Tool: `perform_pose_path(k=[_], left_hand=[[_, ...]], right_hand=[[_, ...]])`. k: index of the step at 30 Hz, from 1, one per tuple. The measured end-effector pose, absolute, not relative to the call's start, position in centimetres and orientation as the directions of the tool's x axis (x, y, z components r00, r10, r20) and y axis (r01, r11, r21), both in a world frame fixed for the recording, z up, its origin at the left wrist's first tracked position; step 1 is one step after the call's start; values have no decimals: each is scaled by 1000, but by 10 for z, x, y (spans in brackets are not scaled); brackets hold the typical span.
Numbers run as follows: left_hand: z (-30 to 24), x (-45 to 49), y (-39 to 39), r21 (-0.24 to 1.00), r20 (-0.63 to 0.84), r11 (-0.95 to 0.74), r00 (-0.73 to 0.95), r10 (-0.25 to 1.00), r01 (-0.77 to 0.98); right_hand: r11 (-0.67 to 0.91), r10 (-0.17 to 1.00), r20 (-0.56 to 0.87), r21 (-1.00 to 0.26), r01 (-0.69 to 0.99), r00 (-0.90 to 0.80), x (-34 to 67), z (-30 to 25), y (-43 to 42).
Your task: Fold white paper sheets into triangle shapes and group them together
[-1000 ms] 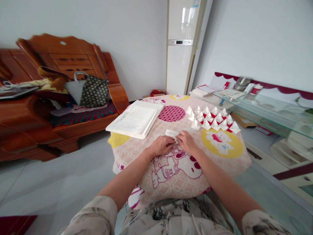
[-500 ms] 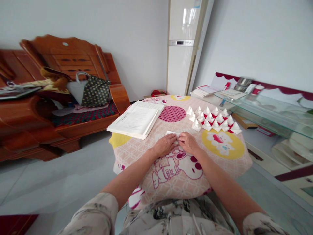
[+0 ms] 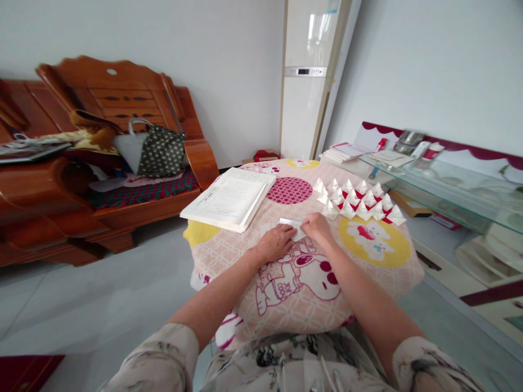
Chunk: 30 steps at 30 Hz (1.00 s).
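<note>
On a round table with a pink cartoon cloth (image 3: 294, 294), both my hands work a small white piece of paper (image 3: 291, 224). My left hand (image 3: 276, 243) lies on its near left part, fingers pressed down on it. My right hand (image 3: 317, 226) pinches its right edge with closed fingers. Just beyond the hands, several folded white-and-red paper shapes (image 3: 359, 201) stand in rows. A thick stack of white sheets (image 3: 229, 199) lies at the table's far left.
A wooden bench (image 3: 102, 163) with a spotted bag (image 3: 160, 152) stands at the left. A tall white cabinet unit (image 3: 307, 81) is at the back wall. A glass shelf (image 3: 449, 185) with papers and containers runs along the right.
My right hand has slid a little farther away and to the right along the paper. The left hand stays pressed on it. The view has shifted slightly.
</note>
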<state>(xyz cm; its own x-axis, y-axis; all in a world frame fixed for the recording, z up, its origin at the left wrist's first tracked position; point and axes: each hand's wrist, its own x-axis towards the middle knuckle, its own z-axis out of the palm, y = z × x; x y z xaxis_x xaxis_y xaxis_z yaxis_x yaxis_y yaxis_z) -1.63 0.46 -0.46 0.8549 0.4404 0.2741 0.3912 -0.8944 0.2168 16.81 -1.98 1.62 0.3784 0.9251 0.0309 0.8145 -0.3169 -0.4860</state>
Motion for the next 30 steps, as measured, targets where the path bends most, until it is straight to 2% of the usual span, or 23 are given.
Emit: perform_pose_path(k=[4, 8, 20, 23, 26, 28, 30], left_hand=[[-5, -16, 4, 244, 285, -884, 842, 459, 399], [-5, -15, 4, 245, 284, -877, 834, 473, 414], [-7, -15, 4, 234, 263, -873, 836, 481, 429], [-7, -14, 4, 231, 279, -883, 841, 463, 410], [-7, -15, 5, 227, 289, -890, 845, 449, 395], [-7, -15, 5, 219, 289, -891, 846, 448, 397], [-7, -14, 6, 206, 286, -894, 850, 443, 397]], right_hand=[[-381, 920, -161, -580, 720, 357, 159, 18, -7], [-425, 903, -242, -614, 665, 354, 158, 15, 2], [-471, 863, -246, -706, 529, 441, 201, 12, -28], [-467, 849, -200, -717, 517, 490, 206, 12, -36], [-385, 849, -58, -748, 540, 525, 200, 11, -37], [-254, 878, 97, -735, 629, 468, 191, 10, -35], [-151, 916, 192, -647, 747, 352, 181, 9, -32]])
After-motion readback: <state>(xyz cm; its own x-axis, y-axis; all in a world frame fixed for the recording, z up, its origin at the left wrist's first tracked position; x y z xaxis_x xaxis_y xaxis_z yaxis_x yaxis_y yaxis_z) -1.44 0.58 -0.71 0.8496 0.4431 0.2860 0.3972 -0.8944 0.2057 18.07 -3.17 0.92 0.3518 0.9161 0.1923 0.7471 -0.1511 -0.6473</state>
